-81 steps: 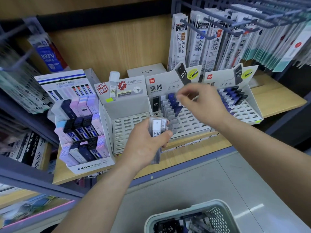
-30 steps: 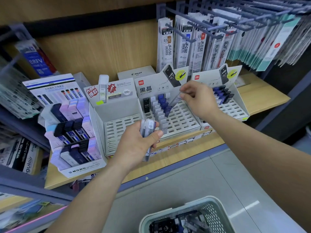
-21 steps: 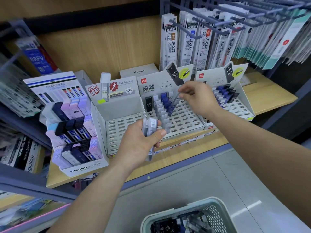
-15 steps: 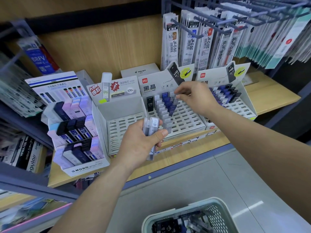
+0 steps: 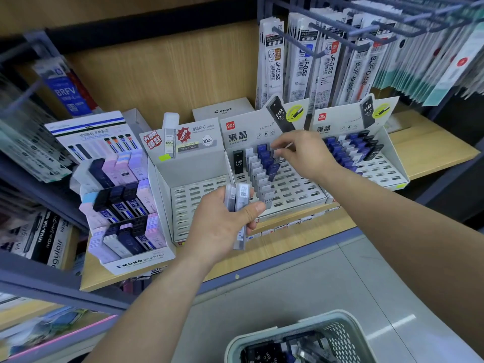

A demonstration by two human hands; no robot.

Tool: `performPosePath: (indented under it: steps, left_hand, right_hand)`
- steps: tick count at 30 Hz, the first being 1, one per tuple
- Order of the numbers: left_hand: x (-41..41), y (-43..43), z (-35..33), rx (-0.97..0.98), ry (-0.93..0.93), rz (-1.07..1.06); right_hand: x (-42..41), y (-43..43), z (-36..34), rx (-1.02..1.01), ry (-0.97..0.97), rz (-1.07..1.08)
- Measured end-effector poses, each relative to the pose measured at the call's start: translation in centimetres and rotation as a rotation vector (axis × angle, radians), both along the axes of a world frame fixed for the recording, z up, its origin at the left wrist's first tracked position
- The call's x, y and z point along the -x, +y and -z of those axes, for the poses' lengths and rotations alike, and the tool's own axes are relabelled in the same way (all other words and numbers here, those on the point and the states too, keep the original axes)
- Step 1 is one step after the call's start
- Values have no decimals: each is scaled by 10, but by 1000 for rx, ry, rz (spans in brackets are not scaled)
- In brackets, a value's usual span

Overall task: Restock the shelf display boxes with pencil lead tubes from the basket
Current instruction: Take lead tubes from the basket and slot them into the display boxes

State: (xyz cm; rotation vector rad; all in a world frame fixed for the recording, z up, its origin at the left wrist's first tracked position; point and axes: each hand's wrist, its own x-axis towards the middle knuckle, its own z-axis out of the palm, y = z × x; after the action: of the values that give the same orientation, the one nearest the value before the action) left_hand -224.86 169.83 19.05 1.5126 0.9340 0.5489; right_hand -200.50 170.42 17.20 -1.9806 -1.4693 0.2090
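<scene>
Left hand (image 5: 222, 221) clamps several lead tubes (image 5: 237, 203) above the shelf's (image 5: 290, 241) front edge; right hand (image 5: 309, 155), curled with contents indiscernible, sits at the display box's (image 5: 296, 189) rear rows, where a nudge could topple seated tubes (image 5: 264, 155).

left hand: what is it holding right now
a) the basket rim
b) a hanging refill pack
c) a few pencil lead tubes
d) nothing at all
c: the left hand grips a small bunch of grey lead tubes, held roughly upright in front of the slotted display box.
</scene>
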Motion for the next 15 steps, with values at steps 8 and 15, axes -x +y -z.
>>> performPosePath:
  steps: [8,15]
  left_hand:
    - [-2,-1,-2,20,-13,12]
    - [-12,-19,-10,-15,-15,165]
  right_hand:
    - [28,-37,-28,-104,196,26]
    - [78,-89,-45,48,587,-137]
